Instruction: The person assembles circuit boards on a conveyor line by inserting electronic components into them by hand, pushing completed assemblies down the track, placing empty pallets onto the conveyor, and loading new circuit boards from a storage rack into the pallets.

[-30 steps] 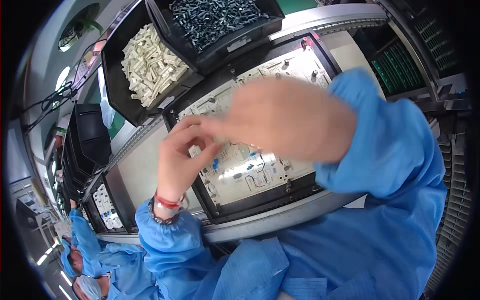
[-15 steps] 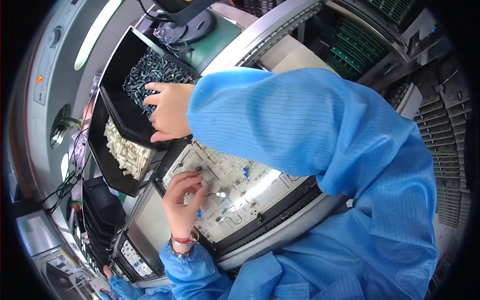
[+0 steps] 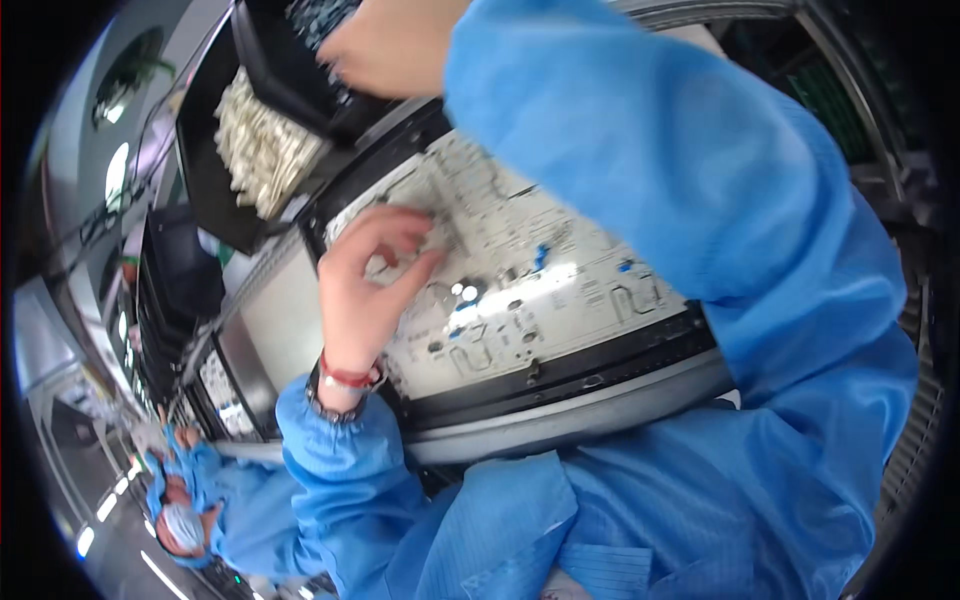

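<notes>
Gleaming circuit board [image 3: 575, 312]; metal rail [image 3: 570, 422]; lamps [image 3: 106, 506]

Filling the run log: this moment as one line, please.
left hand: over white circuit board, grip unclear | right hand: at dark parts in black bin, grip unclear | pale parts: in adjoining black bin

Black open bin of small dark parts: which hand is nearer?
Right: the right hand is over the bin; the left hand is farther off, over the white circuit board.
</notes>
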Tool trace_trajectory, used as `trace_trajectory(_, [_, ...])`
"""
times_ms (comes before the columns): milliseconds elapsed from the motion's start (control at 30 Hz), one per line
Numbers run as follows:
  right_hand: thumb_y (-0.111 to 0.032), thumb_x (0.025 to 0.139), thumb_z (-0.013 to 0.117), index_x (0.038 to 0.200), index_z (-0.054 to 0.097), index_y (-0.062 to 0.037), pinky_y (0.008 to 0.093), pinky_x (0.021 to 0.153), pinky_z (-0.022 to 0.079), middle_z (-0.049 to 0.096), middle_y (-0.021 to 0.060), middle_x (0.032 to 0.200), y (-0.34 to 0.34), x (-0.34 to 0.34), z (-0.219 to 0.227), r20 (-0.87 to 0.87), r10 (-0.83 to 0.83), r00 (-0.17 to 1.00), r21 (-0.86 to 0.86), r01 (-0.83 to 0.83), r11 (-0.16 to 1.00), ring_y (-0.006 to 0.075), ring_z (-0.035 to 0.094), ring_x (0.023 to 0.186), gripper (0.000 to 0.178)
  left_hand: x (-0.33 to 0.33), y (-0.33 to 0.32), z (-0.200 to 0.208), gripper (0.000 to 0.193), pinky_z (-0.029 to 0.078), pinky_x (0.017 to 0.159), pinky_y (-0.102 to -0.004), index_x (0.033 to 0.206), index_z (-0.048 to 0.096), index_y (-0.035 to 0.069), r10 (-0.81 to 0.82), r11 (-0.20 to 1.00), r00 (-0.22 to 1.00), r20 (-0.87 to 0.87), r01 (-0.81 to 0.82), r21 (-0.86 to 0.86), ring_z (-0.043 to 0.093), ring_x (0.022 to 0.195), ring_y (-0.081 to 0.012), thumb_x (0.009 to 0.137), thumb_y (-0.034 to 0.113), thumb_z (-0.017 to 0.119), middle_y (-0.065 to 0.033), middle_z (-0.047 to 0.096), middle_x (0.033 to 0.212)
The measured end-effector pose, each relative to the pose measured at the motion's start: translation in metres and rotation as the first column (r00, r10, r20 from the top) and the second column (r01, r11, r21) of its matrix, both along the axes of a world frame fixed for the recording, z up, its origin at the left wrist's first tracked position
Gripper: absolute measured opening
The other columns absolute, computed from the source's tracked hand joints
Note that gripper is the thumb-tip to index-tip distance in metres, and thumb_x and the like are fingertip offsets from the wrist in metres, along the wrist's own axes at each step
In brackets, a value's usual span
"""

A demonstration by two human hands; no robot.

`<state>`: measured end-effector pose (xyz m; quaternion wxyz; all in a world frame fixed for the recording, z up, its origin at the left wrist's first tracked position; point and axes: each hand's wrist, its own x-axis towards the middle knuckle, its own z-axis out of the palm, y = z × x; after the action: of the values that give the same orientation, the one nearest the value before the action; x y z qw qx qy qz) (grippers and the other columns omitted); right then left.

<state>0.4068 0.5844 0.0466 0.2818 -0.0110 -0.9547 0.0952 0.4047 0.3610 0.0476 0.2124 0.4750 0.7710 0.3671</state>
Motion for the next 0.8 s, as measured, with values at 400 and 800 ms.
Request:
trace_trajectory(400, [-0.018, 0.078, 0.058, 0.082, 0.072, -0.0107, 0.0390, 0.065, 0.053, 0.067, 0.0087, 0.080, 0.013, -0.004, 0.018, 0.648, -0.055, 0.760, 0.285, -0.175, 0.942, 0.0285, 0.066, 0.076, 0.017, 0.011, -0.005, -0.005, 0.020, 0.047, 0.064, -0.0258, 0.079, 0.062, 0.004, -0.065, 0.998, 0.990, -0.121, 0.067, 0.006, 0.057, 0.072, -0.0157, 0.064, -0.002, 0.075, -0.0064, 0.067, 0.092])
trace_trajectory(800, [-0.025, 0.081, 0.057, 0.081, 0.072, -0.0102, 0.0400, 0.067, 0.052, 0.066, 0.0118, 0.079, 0.028, -0.001, -0.004, 0.455, -0.039, 0.890, 0.371, -0.149, 0.917, 0.0290, 0.065, 0.078, 0.021, 0.011, 0.008, 0.000, 0.023, 0.047, 0.068, -0.0327, 0.078, 0.060, 0.004, -0.197, 0.979, 0.899, -0.390, 0.201, -0.031, 0.056, 0.076, -0.0251, 0.060, -0.001, 0.074, -0.0070, 0.064, 0.086])
